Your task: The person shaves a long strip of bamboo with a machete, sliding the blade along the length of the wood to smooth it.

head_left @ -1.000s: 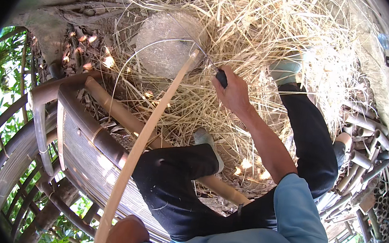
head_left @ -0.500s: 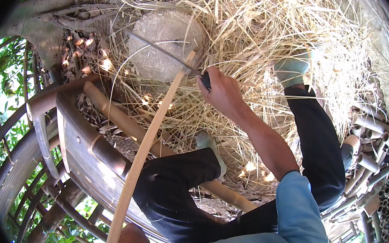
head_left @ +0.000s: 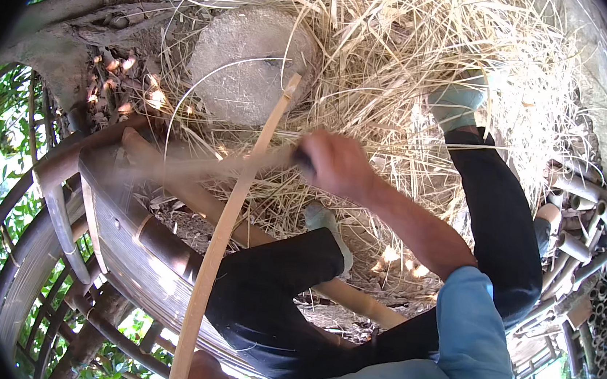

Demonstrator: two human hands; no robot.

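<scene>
My right hand [head_left: 339, 164] is closed round the dark handle of a long-bladed knife [head_left: 210, 169]. Motion smears the blade, which points left and crosses the upper part of a pale bamboo strip [head_left: 232, 208]; whether it touches the strip I cannot tell. From the lower edge the strip slants up to a notched tip over a round wooden chopping block [head_left: 228, 65]. At the bottom, my left hand [head_left: 206, 377] grips the strip near its lower end, its fingers mostly hidden. A thin curved sliver [head_left: 200, 84] arches over the block's left part.
Dry bamboo shavings [head_left: 396, 59] cover the ground round the block. On the left stands a curved bamboo bench [head_left: 152, 241], with a bamboo pole [head_left: 358, 304] passing under my leg. Cut bamboo tubes [head_left: 582, 216] are stacked at the right. Thick tree roots [head_left: 64, 20] lie at upper left.
My right hand has moved down toward me, and the knife has swung from the chopping block to lower left, now blurred. The strip and my left hand have barely shifted.
</scene>
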